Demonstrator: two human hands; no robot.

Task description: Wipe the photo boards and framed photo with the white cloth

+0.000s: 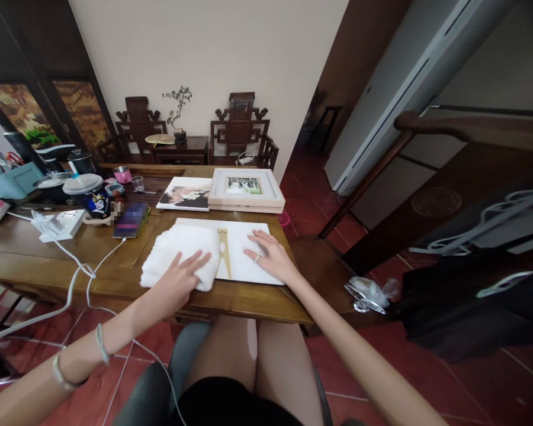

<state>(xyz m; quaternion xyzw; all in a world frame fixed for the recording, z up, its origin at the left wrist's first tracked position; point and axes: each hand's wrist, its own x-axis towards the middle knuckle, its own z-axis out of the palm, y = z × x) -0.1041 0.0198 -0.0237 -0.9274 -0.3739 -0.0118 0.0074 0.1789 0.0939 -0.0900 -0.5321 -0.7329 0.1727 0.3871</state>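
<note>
A folded white towel (177, 245) lies on the table in front of me, covering the left part of a flat white board or book (237, 251). My left hand (184, 275) rests on the towel with its fingers spread. On the right part of the white board lies my right hand (269, 255), fingers stretched out and a ring on one of them. Between the two hands a tan strip-like shape (224, 254) shows on the white surface; whether it is printed or a loose piece I cannot tell.
Behind the board are a framed picture (244, 186) and a photo print (185, 194). To the left stand a lidded cup (89, 192), a phone (131, 220) on a cable and a power strip (62, 225). A wooden chair (426, 195) is at the right.
</note>
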